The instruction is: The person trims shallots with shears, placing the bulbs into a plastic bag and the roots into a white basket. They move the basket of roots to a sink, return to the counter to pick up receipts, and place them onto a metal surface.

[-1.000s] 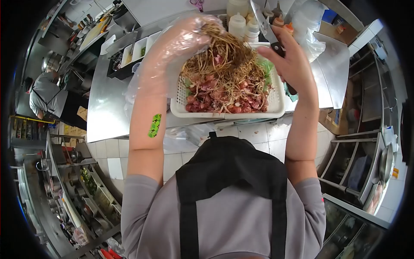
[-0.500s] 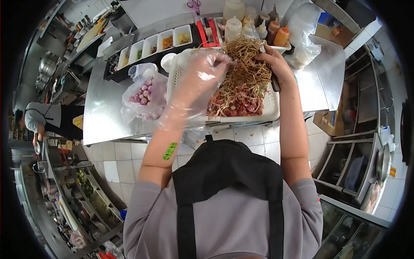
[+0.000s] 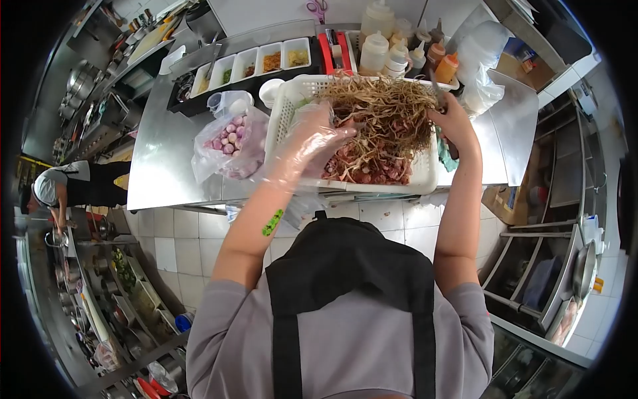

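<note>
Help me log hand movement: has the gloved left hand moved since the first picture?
Yes, the left hand has come lower in view, farther from the squeeze bottles.

Pale tiled floor, steel counter, white wall, metal shelving at right

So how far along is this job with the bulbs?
Partway, it seems. Looks done: the smooth, pale-purple bulbs in the plastic bag. In hand: the right hand holds a knife, and the gloved left hand is at the pile. Probably left: the reddish bulbs and tangled dry strands heaped in the white basket.
</note>
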The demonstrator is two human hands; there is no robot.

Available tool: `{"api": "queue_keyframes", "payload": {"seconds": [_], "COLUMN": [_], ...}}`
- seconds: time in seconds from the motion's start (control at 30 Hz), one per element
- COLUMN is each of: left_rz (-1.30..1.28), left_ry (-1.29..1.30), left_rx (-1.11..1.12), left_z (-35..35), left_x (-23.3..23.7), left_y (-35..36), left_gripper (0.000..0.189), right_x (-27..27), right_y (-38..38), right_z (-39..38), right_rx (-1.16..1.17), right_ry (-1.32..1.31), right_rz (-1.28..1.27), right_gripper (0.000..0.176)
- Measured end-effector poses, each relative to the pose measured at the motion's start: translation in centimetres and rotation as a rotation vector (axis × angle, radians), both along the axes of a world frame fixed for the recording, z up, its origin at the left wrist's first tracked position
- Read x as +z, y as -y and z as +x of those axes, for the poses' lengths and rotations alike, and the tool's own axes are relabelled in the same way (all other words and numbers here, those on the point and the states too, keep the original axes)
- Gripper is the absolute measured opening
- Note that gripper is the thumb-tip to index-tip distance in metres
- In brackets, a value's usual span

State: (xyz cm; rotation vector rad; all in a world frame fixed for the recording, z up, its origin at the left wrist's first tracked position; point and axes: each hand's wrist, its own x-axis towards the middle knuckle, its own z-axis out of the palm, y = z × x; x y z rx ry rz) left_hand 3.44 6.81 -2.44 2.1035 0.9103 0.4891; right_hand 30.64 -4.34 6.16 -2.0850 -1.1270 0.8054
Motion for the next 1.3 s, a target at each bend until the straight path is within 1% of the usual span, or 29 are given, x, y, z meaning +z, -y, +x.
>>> {"api": "queue_keyframes", "payload": {"seconds": [0.03,0.07,0.1,0.13,0.17,0.2,0.23,0.27,0.3,0.33,0.4,0.47,0.5,0.57,0.6,0.63,0.67,0.73,0.77,0.87,0.9,0.97,1.0,1.07,1.1,1.13,1.2,1.23,1.3], "left_rz": [0.285,0.568,0.618,0.619,0.632,0.644,0.654,0.651,0.679,0.706,0.682,0.519,0.523,0.362,0.278,0.302,0.3,0.135,0.058,0.011,0.08,0.109,0.136,0.125,0.12,0.119,0.195,0.19,0.238], "left_ry": [-0.096,-0.194,-0.236,-0.237,-0.196,-0.155,-0.08,-0.079,-0.135,-0.191,-0.18,-0.188,-0.186,-0.03,0.045,-0.003,-0.005,0.056,0.027,0.052,0.063,0.038,0.013,0.028,0.046,0.044,-0.018,-0.021,0.072], "left_rx": [0.154,0.305,0.364,0.363,0.295,0.227,0.206,0.206,0.139,0.073,0.103,0.05,0.049,0.024,0.01,-0.021,-0.029,-0.011,-0.014,0.046,0.076,0.114,0.154,0.195,0.236,0.235,0.217,0.219,0.198], "left_z": [0.5,1.0,1.4,1.8,2.2,2.5,2.9,3.2,3.4,3.6,4.0,3.3,3.1,2.3,1.9,1.5,0.9,-0.2,-0.4,-1.1,-1.0,-0.8,-0.8,-0.6,-0.5,-0.4,-0.3,-0.3,-0.1], "left_x": [2.0,3.5,4.0,3.8,3.6,3.4,3.8,3.9,4.1,4.2,3.3,3.6,3.6,3.3,3.2,3.2,3.1,3.6,4.0,4.1,3.9,3.6,3.3,2.9,2.8,2.8,2.7,2.3,1.6], "left_y": [1.9,3.4,4.2,4.1,3.7,3.6,3.9,4.0,3.8,3.6,2.8,2.1,1.9,1.9,1.9,1.7,1.7,2.2,2.4,3.6,4.1,4.3,4.5,4.6,4.6,4.7,4.8,4.8,4.6], "left_gripper": [0.055,0.057,0.051,0.051,0.046,0.04,0.031,0.031,0.029,0.028,0.026,0.026,0.026,0.03,0.035,0.042,0.042,0.046,0.042,0.037,0.035,0.033,0.03,0.028,0.026,0.026,0.022,0.022,0.022], "right_x": [0.2,0.5,1.5,3.0,4.1,4.8,5.3,5.5,4.7,4.2,2.4,-1.7,-2.8,-4.2,-4.4,-4.6,-4.7,-4.7,-4.7,-4.0,-3.5,-2.6,-2.7,-2.9,-3.5,-3.7,-3.8,-4.4,-5.3], "right_y": [0.5,1.0,1.8,2.8,3.6,4.2,4.8,5.2,5.2,5.3,4.9,3.5,2.9,1.9,1.7,1.4,1.3,0.9,0.9,1.4,1.8,3.0,3.5,4.2,4.1,3.9,3.0,2.8,2.3], "right_z": [-0.1,-0.3,-0.9,-2.0,-3.0,-3.7,-4.4,-5.0,-5.6,-6.5,-8.2,-8.4,-8.6,-8.9,-9.0,-9.0,-8.9,-8.4,-8.3,-8.6,-9.2,-10.8,-11.5,-12.7,-13.0,-13.2,-13.4,-13.5,-13.5], "right_rx": [-0.019,-0.039,-0.039,-0.047,-0.055,-0.056,0.002,0.06,0.125,0.181,0.262,0.39,0.387,0.29,0.284,0.281,0.275,0.239,0.216,0.212,0.209,0.205,0.205,0.352,0.398,0.397,0.506,0.518,0.518], "right_ry": [0.21,0.419,0.418,0.45,0.481,0.48,0.382,0.284,0.227,0.201,0.14,0.319,0.322,0.247,0.244,0.253,0.262,0.29,0.317,0.308,0.307,0.406,0.404,0.437,0.548,0.546,0.424,0.458,0.452], "right_rz": [0.146,0.29,0.291,0.392,0.491,0.488,0.499,0.51,0.567,0.55,0.419,0.414,0.418,0.399,0.398,0.416,0.433,0.408,0.378,0.34,0.339,0.514,0.51,0.238,0.175,0.173,-0.058,-0.04,-0.044], "right_gripper": [0.061,0.061,0.061,0.059,0.057,0.057,0.053,0.05,0.045,0.045,0.042,0.042,0.042,0.039,0.039,0.039,0.038,0.039,0.039,0.038,0.038,0.041,0.041,0.046,0.049,0.049,0.055,0.055,0.052]}}
